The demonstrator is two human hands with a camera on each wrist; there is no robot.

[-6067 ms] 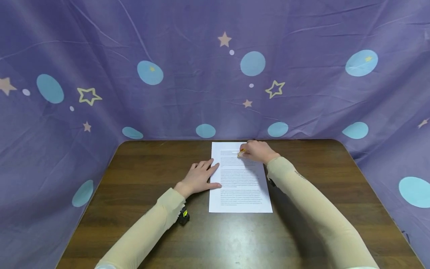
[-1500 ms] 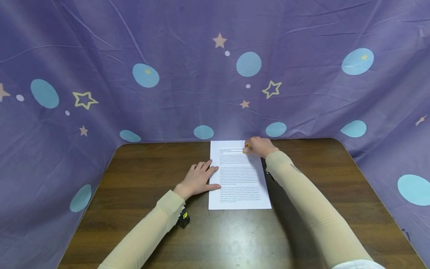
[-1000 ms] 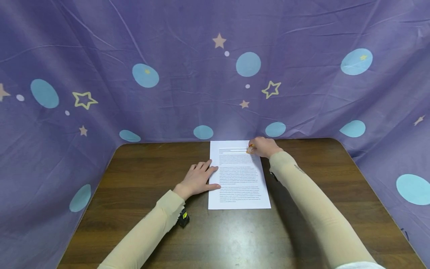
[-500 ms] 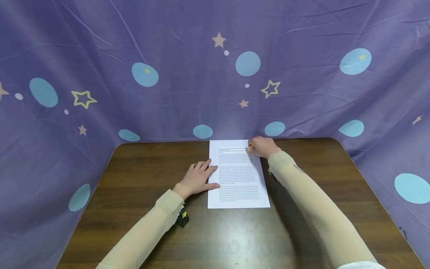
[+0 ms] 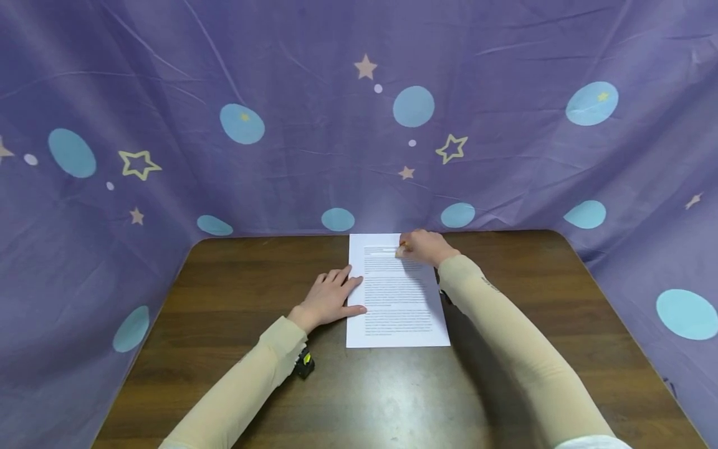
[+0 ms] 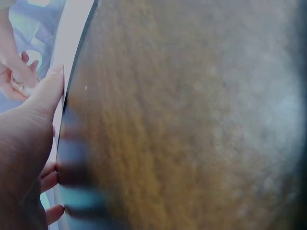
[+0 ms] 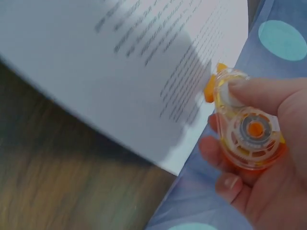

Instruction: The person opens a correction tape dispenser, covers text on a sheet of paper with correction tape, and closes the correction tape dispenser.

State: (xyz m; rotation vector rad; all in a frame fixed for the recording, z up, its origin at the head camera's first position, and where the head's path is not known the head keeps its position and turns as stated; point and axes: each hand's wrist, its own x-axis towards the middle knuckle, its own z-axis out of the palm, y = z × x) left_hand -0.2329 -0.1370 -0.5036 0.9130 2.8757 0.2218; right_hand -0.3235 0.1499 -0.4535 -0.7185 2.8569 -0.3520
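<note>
A printed sheet of paper (image 5: 397, 299) lies on the wooden table. My left hand (image 5: 326, 298) is spread flat on its left edge, thumb and fingertips touching the margin. My right hand (image 5: 424, 247) grips a clear and orange correction tape dispenser (image 7: 249, 143) over the top lines of text. In the right wrist view, the thumb (image 7: 259, 93) presses on the dispenser's side and the fingers curl beneath it. Its orange tip (image 7: 210, 88) is at the printed lines; whether it touches the paper I cannot tell. The left wrist view shows the left thumb (image 6: 48, 91) along the paper edge.
A brown wooden table (image 5: 235, 274) spreads around the sheet. Its back edge meets a purple curtain (image 5: 291, 168) with stars and blue ovals, which also hangs at both sides. A small black device (image 5: 304, 364) sits at the left wrist.
My right hand with the correction tape dispenser first shifted right along the top lines, then slid back left in the last half second. The left hand has stayed on the sheet's edge.
</note>
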